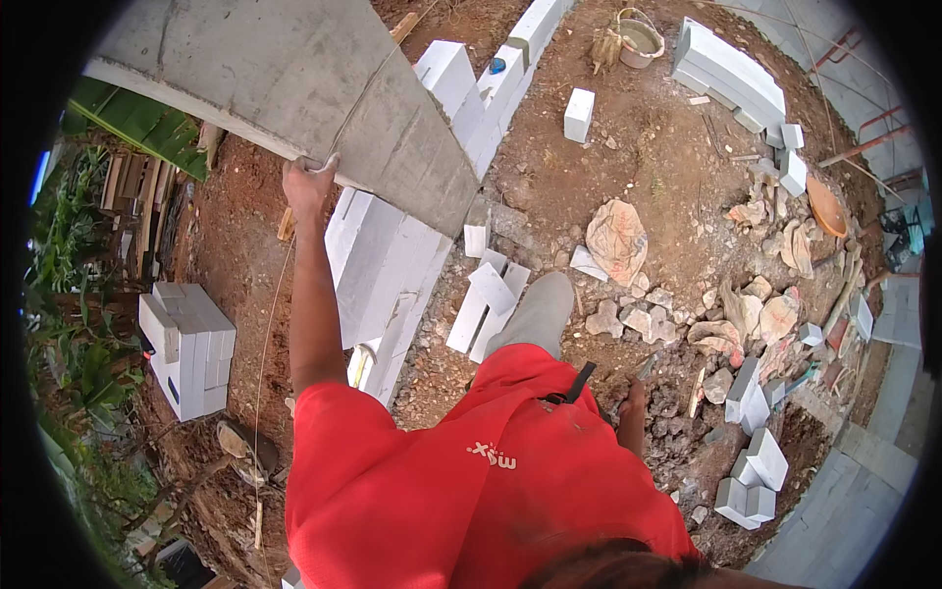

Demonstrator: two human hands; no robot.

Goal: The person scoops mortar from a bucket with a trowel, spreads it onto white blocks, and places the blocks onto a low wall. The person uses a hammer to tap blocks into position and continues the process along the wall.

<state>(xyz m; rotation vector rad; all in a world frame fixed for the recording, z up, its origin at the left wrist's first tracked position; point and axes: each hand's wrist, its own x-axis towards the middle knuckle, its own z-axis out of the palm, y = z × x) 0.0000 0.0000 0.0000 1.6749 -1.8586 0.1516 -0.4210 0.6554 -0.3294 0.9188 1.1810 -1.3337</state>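
Note:
My left arm is stretched forward, and my left hand [308,185] grips the near edge of a large grey concrete column [378,118], fingers bent over it. Below that hand is a low wall of white lightweight blocks [385,255] meeting the column. A level-like yellow and white piece [363,363] rests by the wall's near end. My right hand [632,412] hangs low at my side, partly hidden by my red shirt; its fingers are not clear. Loose white blocks [491,299] lie beside my grey trouser leg.
More white wall [505,83] runs beyond the column, with a blue object [497,65] on top. A bucket [641,41], block stacks [731,74], crumpled sacks [616,240] and rubble [638,319] lie on the right. A block stack [201,344] and a string [270,334] are at left.

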